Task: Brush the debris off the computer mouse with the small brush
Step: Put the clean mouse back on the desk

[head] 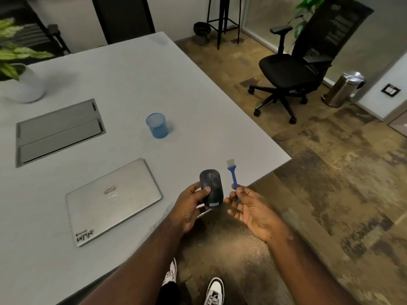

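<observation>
Holding mouse point(211, 187) clamped in left hand point(191, 205), long axis pointing away | right hand point(251, 208) pinches brush point(232, 175) | bristles up, just right of mouse, apart.

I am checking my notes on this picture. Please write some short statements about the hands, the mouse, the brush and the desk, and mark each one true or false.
1. The left hand holds the black mouse above the desk edge. True.
2. The brush bristles are touching the mouse. False: the brush stands apart, to the right of the mouse, its bristles pointing up and away.
3. The right hand has its grip on the blue handle of the brush. True.
4. The laptop on the desk is open. False: its lid is closed.
5. The blue cup lies on its side. False: it stands upright on the desk.
</observation>
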`<move>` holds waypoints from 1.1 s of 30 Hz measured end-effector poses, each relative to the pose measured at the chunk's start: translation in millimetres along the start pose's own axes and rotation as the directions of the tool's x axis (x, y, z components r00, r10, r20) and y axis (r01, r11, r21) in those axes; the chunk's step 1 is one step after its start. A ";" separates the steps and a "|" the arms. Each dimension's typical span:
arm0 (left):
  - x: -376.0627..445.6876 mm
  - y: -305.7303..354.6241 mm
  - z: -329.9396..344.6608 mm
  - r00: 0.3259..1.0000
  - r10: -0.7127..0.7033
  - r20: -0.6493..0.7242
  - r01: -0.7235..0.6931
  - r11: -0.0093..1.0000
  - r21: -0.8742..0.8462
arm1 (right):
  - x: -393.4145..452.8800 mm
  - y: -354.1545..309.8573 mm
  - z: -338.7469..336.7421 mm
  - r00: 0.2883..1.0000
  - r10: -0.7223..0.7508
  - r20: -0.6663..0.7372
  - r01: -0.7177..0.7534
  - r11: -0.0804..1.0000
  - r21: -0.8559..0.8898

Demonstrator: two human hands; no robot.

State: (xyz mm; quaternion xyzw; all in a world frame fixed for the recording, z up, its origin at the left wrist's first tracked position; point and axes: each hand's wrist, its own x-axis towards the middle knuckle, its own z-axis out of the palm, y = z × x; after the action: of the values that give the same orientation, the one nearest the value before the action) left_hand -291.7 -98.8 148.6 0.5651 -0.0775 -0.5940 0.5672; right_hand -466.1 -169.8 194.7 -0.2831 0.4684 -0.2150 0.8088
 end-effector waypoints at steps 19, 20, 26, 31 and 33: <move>148.1 27.2 -63.6 0.975 -0.011 -0.223 0.003 0.999 -0.038 | 206.0 20.8 83.9 0.934 -0.334 -0.123 0.178 0.738 -0.651; 155.1 26.1 -65.0 0.970 -0.005 -0.242 0.001 1.000 -0.015 | 216.4 23.5 83.6 0.934 -0.335 -0.125 0.173 0.728 -0.664; 189.8 19.4 -73.8 0.929 0.019 -0.371 0.028 0.992 0.119 | 265.9 38.6 81.1 0.922 -0.353 -0.156 0.131 0.666 -0.734; 206.9 13.8 -82.4 0.899 0.019 -0.437 0.061 0.984 0.169 | 286.8 47.3 81.7 0.922 -0.346 -0.171 0.098 0.638 -0.763; 211.3 12.1 -85.9 0.891 0.024 -0.454 0.069 0.980 0.188 | 292.0 50.8 81.9 0.923 -0.343 -0.176 0.087 0.629 -0.772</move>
State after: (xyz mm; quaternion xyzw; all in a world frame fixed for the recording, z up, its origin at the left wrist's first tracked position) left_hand -159.7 -216.7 4.2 0.7428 0.0046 -0.4414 0.5034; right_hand -253.1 -289.8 8.2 -0.6093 0.5964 -0.1394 0.5035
